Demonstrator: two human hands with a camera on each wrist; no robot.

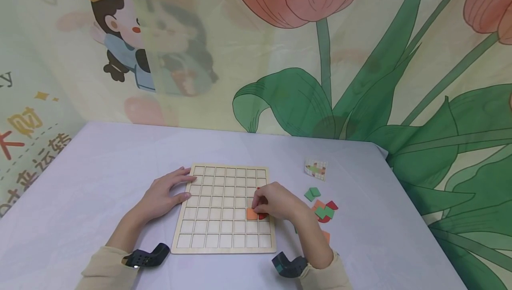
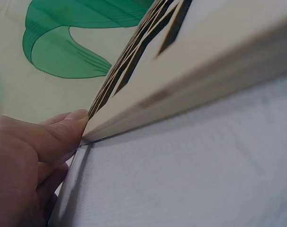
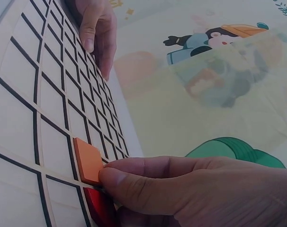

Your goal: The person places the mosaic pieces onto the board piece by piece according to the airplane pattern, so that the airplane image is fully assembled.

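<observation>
A wooden grid board (image 1: 224, 251) with square cells lies on the table. My left hand (image 1: 166, 194) rests at its left edge, fingers mostly straight; the thumb (image 2: 70, 132) touches the rim in the left wrist view. Over the right side of the board, my right hand (image 1: 280, 202) pinches an orange square tile (image 1: 251, 214) near its edge with thumb and forefinger. That tile (image 3: 89, 161) sits at a cell, slightly proud of the grid. Beside it is a red piece (image 3: 100, 207), partly covered by the hand. Another red piece (image 1: 258, 188) shows behind the fingers.
Right of the board lies a loose pile of red, orange and green pieces (image 1: 325, 212). Two green pieces (image 1: 312, 193) are just behind it. Farther back is a small pattern card (image 1: 315, 169). A printed cloth backdrop (image 1: 224, 112) stands along the table's far edge.
</observation>
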